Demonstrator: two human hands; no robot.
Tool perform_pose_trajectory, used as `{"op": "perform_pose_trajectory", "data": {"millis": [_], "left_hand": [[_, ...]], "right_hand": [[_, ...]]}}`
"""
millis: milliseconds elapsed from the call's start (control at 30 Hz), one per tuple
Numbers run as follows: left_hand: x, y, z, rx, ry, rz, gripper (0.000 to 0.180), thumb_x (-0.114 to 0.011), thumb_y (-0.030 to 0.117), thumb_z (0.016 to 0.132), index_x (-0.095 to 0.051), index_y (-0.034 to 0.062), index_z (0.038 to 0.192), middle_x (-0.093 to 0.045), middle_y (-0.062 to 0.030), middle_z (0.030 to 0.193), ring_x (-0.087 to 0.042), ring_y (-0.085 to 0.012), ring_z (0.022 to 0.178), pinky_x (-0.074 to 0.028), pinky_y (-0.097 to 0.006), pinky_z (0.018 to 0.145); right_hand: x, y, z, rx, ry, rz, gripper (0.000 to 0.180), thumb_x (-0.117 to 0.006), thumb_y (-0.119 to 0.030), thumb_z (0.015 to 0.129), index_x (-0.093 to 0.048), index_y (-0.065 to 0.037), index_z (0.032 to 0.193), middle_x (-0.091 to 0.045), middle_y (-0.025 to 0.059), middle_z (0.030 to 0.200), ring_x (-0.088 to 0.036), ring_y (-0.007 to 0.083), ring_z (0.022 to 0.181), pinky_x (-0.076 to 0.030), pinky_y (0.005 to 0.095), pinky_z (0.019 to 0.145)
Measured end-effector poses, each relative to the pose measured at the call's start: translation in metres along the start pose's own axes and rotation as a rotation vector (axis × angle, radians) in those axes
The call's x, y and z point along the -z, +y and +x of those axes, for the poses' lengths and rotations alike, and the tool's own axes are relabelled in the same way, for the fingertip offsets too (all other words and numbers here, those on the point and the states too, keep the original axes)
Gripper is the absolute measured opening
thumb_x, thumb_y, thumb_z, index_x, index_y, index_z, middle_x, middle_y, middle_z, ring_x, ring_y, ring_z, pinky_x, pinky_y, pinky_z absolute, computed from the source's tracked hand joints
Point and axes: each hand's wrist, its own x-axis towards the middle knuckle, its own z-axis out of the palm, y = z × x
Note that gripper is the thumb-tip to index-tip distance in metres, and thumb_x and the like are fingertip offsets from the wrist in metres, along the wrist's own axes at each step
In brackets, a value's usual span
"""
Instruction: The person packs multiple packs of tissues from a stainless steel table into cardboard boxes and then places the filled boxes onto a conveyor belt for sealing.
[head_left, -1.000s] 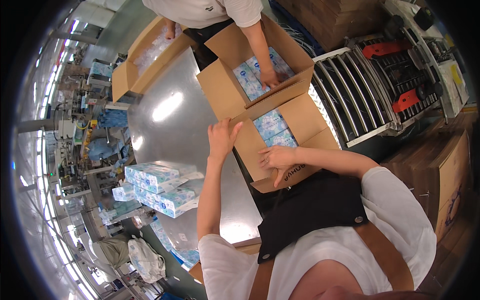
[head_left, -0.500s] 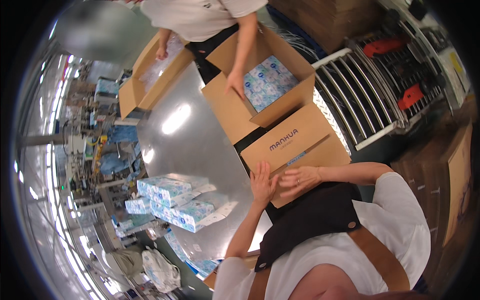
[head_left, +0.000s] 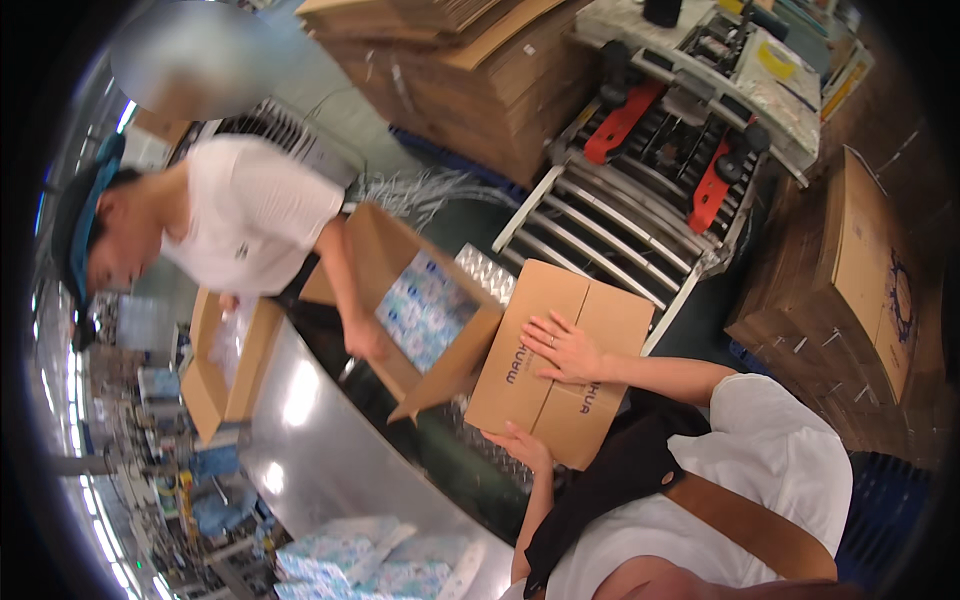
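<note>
A brown cardboard carton [head_left: 545,300] is in front of me, its top flaps folded down and meeting along a middle seam. My right hand [head_left: 565,350] lies flat across the top with fingers spread, over the seam. Against the carton's near left edge rests my left hand [head_left: 522,447], fingers stretched out; its underside contact is hidden. Just beyond, an open carton [head_left: 465,350] holds several blue-and-white floral packs [head_left: 425,310]. A co-worker's hand [head_left: 367,338] is at that carton's near side.
A roller conveyor [head_left: 600,250] with red guides [head_left: 620,125] runs beyond my carton. Flat cardboard stacks stand at the right [head_left: 850,290] and far side [head_left: 470,80]. On the left, a metal table [head_left: 330,440] bears floral packs [head_left: 350,560]; a box with clear plastic [head_left: 230,350] is behind.
My carton has turned and shifted toward the roller conveyor, and its top is now folded flat. My right hand has moved onto the top, my left to its edge. The view has swung right.
</note>
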Motion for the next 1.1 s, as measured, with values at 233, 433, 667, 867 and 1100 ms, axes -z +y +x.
{"op": "perform_pose_trajectory", "data": {"millis": [233,433,667,867,1100], "left_hand": [[-0.221,0.081,0.056,-0.078,-0.154,-0.136,0.065,-0.041,0.03,0.093,-0.007,-0.003,0.137,-0.035,-0.0291,0.129,-0.044,-0.0359,0.114,-0.038,-0.038,0.093],[-0.4,0.15,0.048,-0.17,-0.132,-0.103,0.07,-0.043,0.032,0.092,-0.007,-0.0113,0.133,-0.037,-0.0333,0.125,-0.042,-0.0391,0.115,-0.037,-0.038,0.094],[-0.463,0.191,0.049,0.001,-0.261,-0.12,0.075,-0.039,0.041,0.091,-0.004,-0.0077,0.135,-0.033,-0.0367,0.126,-0.04,-0.0435,0.115,-0.038,-0.043,0.094],[-0.517,0.198,0.073,-0.178,-0.338,-0.039,0.079,-0.038,0.049,0.089,-0.011,-0.0104,0.132,-0.033,-0.0332,0.128,-0.04,-0.044,0.113,-0.035,-0.045,0.094],[-0.472,0.199,0.045,-0.14,-1.257,0.257,0.054,-0.057,0.043,0.083,-0.048,0.0026,0.117,-0.06,-0.0102,0.101,-0.058,-0.0197,0.089,-0.046,-0.031,0.07]], "right_hand": [[0.06,0.233,0.02,-0.259,0.117,-0.122,0.056,-0.042,-0.038,0.087,-0.034,-0.006,0.133,-0.033,0.0113,0.138,-0.027,0.0264,0.129,-0.016,0.0436,0.107],[0.124,0.398,0.002,-0.246,0.148,-0.177,0.054,-0.04,-0.036,0.087,-0.035,-0.006,0.132,-0.033,0.0115,0.138,-0.027,0.0259,0.13,-0.017,0.0407,0.108],[0.145,0.369,-0.088,-0.199,0.245,-0.004,0.046,-0.053,-0.028,0.082,-0.046,-0.005,0.121,-0.036,0.0166,0.135,-0.025,0.0298,0.13,-0.019,0.0456,0.107],[0.311,0.249,-0.359,-0.995,0.165,-0.328,0.103,-0.085,-0.034,0.036,-0.041,-0.019,0.128,-0.033,0.0184,0.132,-0.029,0.0375,0.123,-0.024,0.0515,0.099],[0.312,0.229,-0.565,-1.562,-0.313,-0.499,0.134,-0.086,-0.04,0.026,-0.016,-0.028,0.14,-0.016,0.0216,0.142,-0.011,0.0364,0.133,-0.011,0.0578,0.104]]}}
